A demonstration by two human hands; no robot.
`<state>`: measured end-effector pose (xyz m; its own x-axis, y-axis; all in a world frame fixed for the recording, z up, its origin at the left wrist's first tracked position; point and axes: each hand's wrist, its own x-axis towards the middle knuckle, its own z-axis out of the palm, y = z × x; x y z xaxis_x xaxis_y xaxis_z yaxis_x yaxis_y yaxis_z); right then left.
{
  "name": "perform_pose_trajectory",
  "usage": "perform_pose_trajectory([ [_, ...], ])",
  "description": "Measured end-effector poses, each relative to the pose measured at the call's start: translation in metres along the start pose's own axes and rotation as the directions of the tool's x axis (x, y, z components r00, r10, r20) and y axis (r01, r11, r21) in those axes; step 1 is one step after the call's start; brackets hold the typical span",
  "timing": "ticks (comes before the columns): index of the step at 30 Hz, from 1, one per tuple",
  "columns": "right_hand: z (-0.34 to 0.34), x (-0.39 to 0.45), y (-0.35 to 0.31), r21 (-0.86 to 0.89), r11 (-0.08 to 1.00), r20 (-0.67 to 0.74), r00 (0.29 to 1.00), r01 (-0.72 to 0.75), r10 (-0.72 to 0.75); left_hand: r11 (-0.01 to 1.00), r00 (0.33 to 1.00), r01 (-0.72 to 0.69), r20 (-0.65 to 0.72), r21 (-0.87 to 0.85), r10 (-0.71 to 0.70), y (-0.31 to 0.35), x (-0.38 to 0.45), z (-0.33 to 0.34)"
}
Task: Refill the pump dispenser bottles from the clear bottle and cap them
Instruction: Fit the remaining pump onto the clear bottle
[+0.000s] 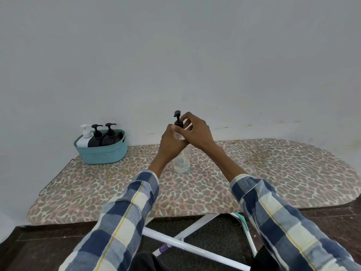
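R hand pinches the black pump head w/ curled fingertips, at the collar atop the clear bottle. L hand wraps the bottle's upper body just below, fingers curled round it; the two hands touch/overlap at the neck. Bottle stands upright on the ironing board, base resting on the leopard-print cover, approx mid-board; a little clear liquid shows low in it, level hard to tell. Upper half of the bottle is hidden behind L hand and wrist.

Both forearms reach in from the near edge in blue/white plaid sleeves, crossing over the board's front part.

Far left, well apart from the hands: a teal woven basket at the board's back corner, against the wall. In it stand 3 pump dispensers, packed side by side: a white dispenser leftmost, then two black dispensers, all w/ pumps on.

Under the board: white crossed legs on a dark floor.
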<state>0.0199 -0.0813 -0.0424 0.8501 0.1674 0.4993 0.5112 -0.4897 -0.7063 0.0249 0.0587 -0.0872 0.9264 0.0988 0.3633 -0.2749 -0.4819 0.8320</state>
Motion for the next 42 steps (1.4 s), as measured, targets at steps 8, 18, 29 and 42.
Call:
perform_pose_trajectory([
  [8,-0.0031,-0.0010,-0.0005,-0.045,0.999,-0.025,1.000,-0.016,0.015,0.999,0.999,-0.053,0.005,-0.001,0.053,0.0061,-0.0040,0.0025],
  [18,-0.0016,-0.0013,0.0006,-0.049,0.998,-0.004,0.999,-0.033,0.032,1.000,1.000,-0.021,-0.008,0.000,0.021,0.0015,-0.0010,0.0016],
  [29,-0.0018,0.0022,0.0038,-0.016,0.999,-0.012,0.999,-0.042,0.042,1.000,1.000,-0.004,-0.027,-0.011,0.004,0.0003,0.0008,0.0039],
  [42,0.0016,0.0029,0.0017,-0.048,0.998,-0.064,0.997,-0.042,0.038,0.999,0.999,-0.043,-0.002,0.008,0.043,0.0050,-0.0013,0.0038],
])
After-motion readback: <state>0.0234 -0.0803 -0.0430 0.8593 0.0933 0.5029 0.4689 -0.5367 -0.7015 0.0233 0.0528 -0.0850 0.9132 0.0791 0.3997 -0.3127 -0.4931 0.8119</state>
